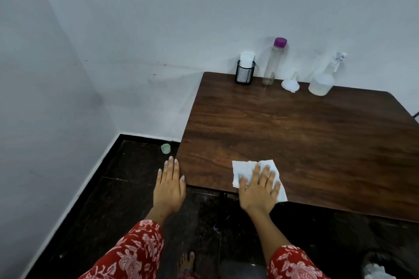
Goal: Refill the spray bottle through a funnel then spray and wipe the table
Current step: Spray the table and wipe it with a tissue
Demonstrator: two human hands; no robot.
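My right hand [258, 190] lies flat with spread fingers on a white paper towel [246, 169], pressing it onto the near left part of the dark wooden table [306, 138]. My left hand [170, 186] is open, its fingers straight, touching the table's near left corner. At the back of the table, against the wall, stands the clear spray bottle [323, 80] with its white trigger head on. A white funnel [290, 84] lies beside it on its left.
A tall clear bottle with a purple cap [273, 63] and a black mesh holder with white paper [244, 71] stand at the back left of the table. A small green cup [165, 148] sits on the dark floor by the wall. A bin with white waste [376, 269] is at the lower right.
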